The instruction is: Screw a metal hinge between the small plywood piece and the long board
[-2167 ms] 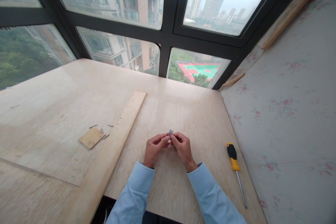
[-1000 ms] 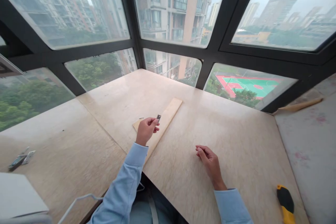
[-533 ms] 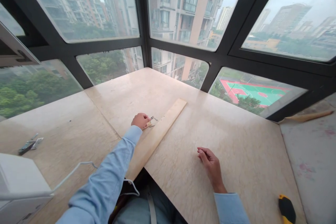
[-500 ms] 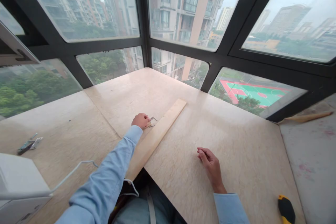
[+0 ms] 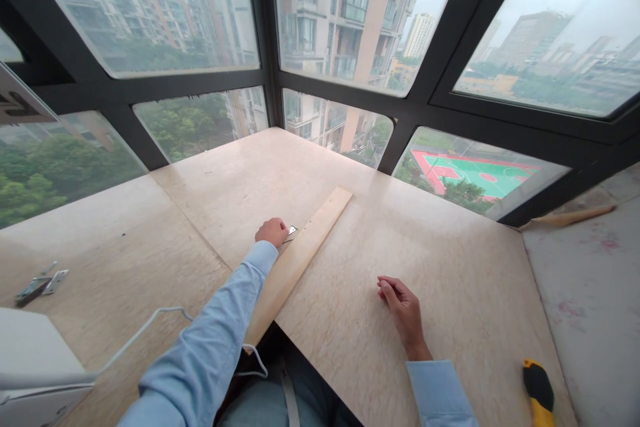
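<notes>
My left hand (image 5: 271,232) is closed at the left edge of a long pale wooden board (image 5: 305,247). Its fingers pinch a small shiny metal fitting (image 5: 291,231), partly hidden by the hand; its exact kind is unclear. Tiny dark marks show on the board's edge just beyond the fitting. Off to the right, above the stone-patterned countertop (image 5: 450,267), hangs my right hand (image 5: 403,310). Thumb and fingers are pressed together there, and whatever they may hold is too small to make out.
On the left lie several metal hardware pieces (image 5: 40,287), behind a white box-like object (image 5: 35,353) with a white cable (image 5: 145,320). A yellow-and-black tool handle (image 5: 539,387) rests at the lower right. Dark-framed windows (image 5: 270,100) border the countertop's far sides.
The left hand has shifted slightly toward the board, and the metal fitting appears turned, with less of it sticking out. My right hand keeps its pinch. The view has moved slightly right.
</notes>
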Motion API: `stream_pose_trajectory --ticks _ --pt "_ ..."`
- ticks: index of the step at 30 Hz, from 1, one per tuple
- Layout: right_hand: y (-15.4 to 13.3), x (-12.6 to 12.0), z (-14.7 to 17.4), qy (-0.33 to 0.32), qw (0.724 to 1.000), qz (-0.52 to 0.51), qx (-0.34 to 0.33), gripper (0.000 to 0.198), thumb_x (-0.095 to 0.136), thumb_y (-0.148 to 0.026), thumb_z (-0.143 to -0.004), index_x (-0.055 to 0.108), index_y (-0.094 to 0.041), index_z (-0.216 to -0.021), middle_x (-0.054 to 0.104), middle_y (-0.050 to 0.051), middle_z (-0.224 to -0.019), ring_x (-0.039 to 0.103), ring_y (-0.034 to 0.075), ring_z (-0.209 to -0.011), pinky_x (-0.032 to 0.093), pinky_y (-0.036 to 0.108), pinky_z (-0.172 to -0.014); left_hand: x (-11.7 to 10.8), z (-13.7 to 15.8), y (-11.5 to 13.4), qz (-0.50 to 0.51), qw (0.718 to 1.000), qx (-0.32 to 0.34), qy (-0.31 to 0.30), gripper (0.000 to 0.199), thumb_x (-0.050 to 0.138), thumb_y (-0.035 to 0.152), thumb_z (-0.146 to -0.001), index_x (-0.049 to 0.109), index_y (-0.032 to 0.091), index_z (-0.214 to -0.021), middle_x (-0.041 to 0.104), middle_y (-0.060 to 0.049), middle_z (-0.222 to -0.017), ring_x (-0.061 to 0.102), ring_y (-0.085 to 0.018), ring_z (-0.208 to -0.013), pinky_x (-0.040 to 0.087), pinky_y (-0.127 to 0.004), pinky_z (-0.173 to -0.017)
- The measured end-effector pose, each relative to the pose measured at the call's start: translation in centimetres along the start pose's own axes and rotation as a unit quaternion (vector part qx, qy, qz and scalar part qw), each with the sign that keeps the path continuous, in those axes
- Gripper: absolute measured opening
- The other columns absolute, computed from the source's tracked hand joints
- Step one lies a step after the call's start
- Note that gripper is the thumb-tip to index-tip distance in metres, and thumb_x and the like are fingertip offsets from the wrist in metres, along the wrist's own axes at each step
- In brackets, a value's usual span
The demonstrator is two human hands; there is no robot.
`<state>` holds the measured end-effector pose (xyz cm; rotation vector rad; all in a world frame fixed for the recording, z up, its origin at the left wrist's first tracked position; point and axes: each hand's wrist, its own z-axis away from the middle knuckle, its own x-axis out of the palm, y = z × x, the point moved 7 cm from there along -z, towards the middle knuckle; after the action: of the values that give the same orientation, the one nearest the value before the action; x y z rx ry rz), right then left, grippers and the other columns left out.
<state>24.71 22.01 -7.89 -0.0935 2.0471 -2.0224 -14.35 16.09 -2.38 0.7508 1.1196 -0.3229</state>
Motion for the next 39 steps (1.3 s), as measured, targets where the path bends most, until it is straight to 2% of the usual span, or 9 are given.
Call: stream_pose_trajectory --ticks 3,6,8,13,18,23,29,34,39 --pt "0.4 -0.1 -0.1 0.006 1.000 -0.026 0.015 0.038 0.069 -0.050 -0.075 0.072 -0.017 -0.093 0.070 0.009 -0.086 0.064 0.018 -0.069 0.055 0.032 -0.065 -1.2 1.8 1.9 0.006 0.998 0.050 0.030 0.019 0.059 0.031 -0.079 0.070 0.021 -0.091 0.072 -0.010 -0.100 0.065 -0.025 -0.094 0.046 -0.030 -0.075" --pt "0.3 -0.3 -0.2 0.016 0.999 -0.044 0.020 0.037 0.070 -0.049 -0.075 0.072 -0.016 -0.092 0.070 0.008 -0.084 0.063 0.017 -0.069 0.053 0.030 -0.063 -2.1 5.5 5.6 0.044 0.985 0.156 0.058 0.021 0.055 0.030 -0.083 0.069 0.020 -0.095 0.072 -0.007 -0.090 0.065 -0.023 -0.088 0.046 -0.030 -0.076" --pt "-0.1 -0.4 -0.1 0.025 0.998 -0.052 0.013 0.037 0.070 -0.049 -0.075 0.072 -0.016 -0.091 0.069 0.007 -0.081 0.062 0.016 -0.067 0.052 0.028 -0.061 -1.4 8.8 8.4 0.085 0.967 0.236 0.039 0.021 0.055 0.031 -0.084 0.069 0.020 -0.093 0.072 -0.006 -0.086 0.065 -0.021 -0.082 0.045 -0.030 -0.076" --pt "-1.2 -0.4 0.1 0.044 0.997 -0.061 -0.018 0.035 0.067 -0.048 -0.076 0.072 -0.016 -0.089 0.070 0.006 -0.080 0.061 0.015 -0.065 0.051 0.029 -0.062 5.4 17.7 12.7 0.176 0.915 0.356 -0.071 0.018 0.054 0.029 -0.084 0.070 0.020 -0.086 0.072 -0.006 -0.081 0.064 -0.020 -0.075 0.044 -0.030 -0.070" --pt "-1.4 -0.5 0.4 0.060 0.996 -0.062 -0.024 0.037 0.067 -0.049 -0.075 0.072 -0.016 -0.088 0.070 0.006 -0.079 0.062 0.015 -0.063 0.053 0.030 -0.062 13.1 22.9 12.4 0.208 0.895 0.367 -0.142 0.016 0.055 0.022 -0.080 0.071 0.020 -0.079 0.072 -0.008 -0.081 0.064 -0.022 -0.075 0.045 -0.032 -0.068" --pt "-1.8 -0.5 0.7 0.076 0.994 -0.066 -0.030 0.037 0.068 -0.050 -0.073 0.072 -0.016 -0.087 0.070 0.005 -0.077 0.061 0.015 -0.061 0.052 0.029 -0.061 14.2 23.9 11.4 0.219 0.892 0.387 -0.085 0.018 0.052 0.021 -0.083 0.070 0.022 -0.084 0.072 -0.008 -0.084 0.064 -0.021 -0.077 0.047 -0.033 -0.070" --pt "-2.2 -0.9 1.7 0.116 0.990 -0.068 -0.046 0.037 0.066 -0.049 -0.074 0.071 -0.015 -0.087 0.067 0.003 -0.071 0.058 0.013 -0.058 0.050 0.028 -0.058 13.7 23.1 10.6 0.323 0.872 0.356 -0.088 0.015 0.056 0.024 -0.082 0.070 0.020 -0.082 0.072 -0.005 -0.081 0.063 -0.016 -0.068 0.048 -0.029 -0.066" --pt "-3.0 -1.9 5.7 0.143 0.985 -0.071 -0.059 0.032 0.062 -0.045 -0.079 0.070 -0.016 -0.090 0.062 0.000 -0.066 0.056 0.012 -0.056 0.049 0.027 -0.056 13.6 23.2 10.0 0.362 0.855 0.359 -0.095 0.014 0.057 0.025 -0.082 0.070 0.019 -0.081 0.071 -0.005 -0.079 0.062 -0.016 -0.069 0.049 -0.029 -0.066" --pt "-6.0 -4.3 10.1 0.132 0.986 -0.059 -0.080 0.029 0.064 -0.043 -0.080 0.071 -0.017 -0.090 0.063 0.000 -0.066 0.057 0.013 -0.057 0.050 0.028 -0.056 13.4 23.5 9.6 0.360 0.851 0.372 -0.094 0.015 0.057 0.026 -0.082 0.070 0.019 -0.080 0.071 -0.005 -0.079 0.062 -0.016 -0.070 0.049 -0.029 -0.066"
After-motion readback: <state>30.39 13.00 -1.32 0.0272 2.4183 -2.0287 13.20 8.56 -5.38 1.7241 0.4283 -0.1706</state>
